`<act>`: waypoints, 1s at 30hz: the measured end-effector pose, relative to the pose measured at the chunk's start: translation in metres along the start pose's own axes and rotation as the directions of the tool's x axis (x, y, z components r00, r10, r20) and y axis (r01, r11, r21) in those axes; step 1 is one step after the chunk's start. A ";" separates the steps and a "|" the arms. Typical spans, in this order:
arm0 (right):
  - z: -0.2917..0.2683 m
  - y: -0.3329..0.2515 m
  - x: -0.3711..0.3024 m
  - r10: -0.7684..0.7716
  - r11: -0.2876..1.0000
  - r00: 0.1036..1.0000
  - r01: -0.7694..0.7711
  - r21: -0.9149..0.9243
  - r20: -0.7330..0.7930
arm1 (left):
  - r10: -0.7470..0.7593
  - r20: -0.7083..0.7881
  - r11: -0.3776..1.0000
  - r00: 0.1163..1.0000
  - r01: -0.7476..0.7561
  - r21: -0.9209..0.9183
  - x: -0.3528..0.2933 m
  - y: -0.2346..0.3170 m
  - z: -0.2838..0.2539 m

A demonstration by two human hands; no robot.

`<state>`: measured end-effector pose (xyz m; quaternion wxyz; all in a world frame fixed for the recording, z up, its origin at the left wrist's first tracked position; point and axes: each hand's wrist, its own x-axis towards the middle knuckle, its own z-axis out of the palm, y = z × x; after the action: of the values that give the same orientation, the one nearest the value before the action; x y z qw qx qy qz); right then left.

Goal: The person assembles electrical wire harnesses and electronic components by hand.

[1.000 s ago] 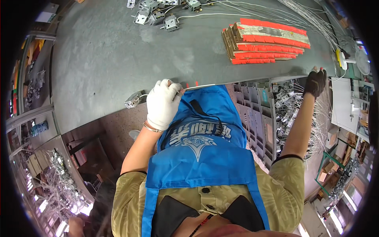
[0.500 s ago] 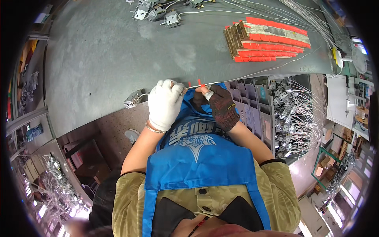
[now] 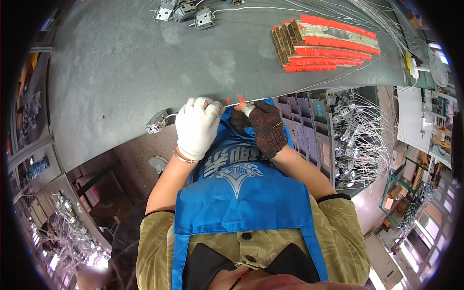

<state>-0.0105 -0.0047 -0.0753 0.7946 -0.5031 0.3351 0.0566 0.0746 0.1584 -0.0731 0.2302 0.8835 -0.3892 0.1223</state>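
My left hand (image 3: 198,129), in a white glove, is closed in a pinch on a thin white cable (image 3: 233,105) at the table's near edge. To its left, the cable joins a small silver metal box (image 3: 156,122) at that edge. My right hand (image 3: 267,129) wears a dark knitted glove with bare fingertips and a silvery wrap around one finger. Its thumb and fingertip press together at the cable, where a small red tape piece (image 3: 241,98) sticks up. Another red bit (image 3: 227,101) shows closer to my left fingers. Fingertips partly hide the cable between the hands.
On the grey table (image 3: 116,72) lies a stack of wooden strips (image 3: 333,33) edged with red tape pieces. Several metal boxes with cables (image 3: 202,18) sit at the far edge. A rack of similar boxes (image 3: 345,140) stands right of my body. A small white fan (image 3: 437,71) is at far right.
Both hands have kept their places on the cable, with small finger shifts at the red tape. The whole view has shifted slightly; the metal box stays left of my hands.
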 end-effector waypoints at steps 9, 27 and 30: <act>-0.010 0.018 0.008 -0.516 0.563 0.854 0.394 -0.727 0.063 | 0.004 -0.003 1.000 1.000 -0.004 0.007 0.000 0.001 0.000; 0.008 0.038 0.011 -0.621 0.530 0.751 0.613 -0.586 0.224 | 0.004 0.052 1.000 0.999 -0.004 -0.005 -0.001 -0.001 -0.004; 0.011 0.033 0.007 -0.523 0.583 0.827 0.522 -0.622 0.205 | 0.026 0.069 1.000 0.997 -0.026 -0.009 -0.002 -0.002 -0.004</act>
<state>-0.0138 0.0190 -0.1022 0.5475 -0.8239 0.1308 -0.0660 0.0747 0.1631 -0.0716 0.2187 0.8811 -0.4088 0.0932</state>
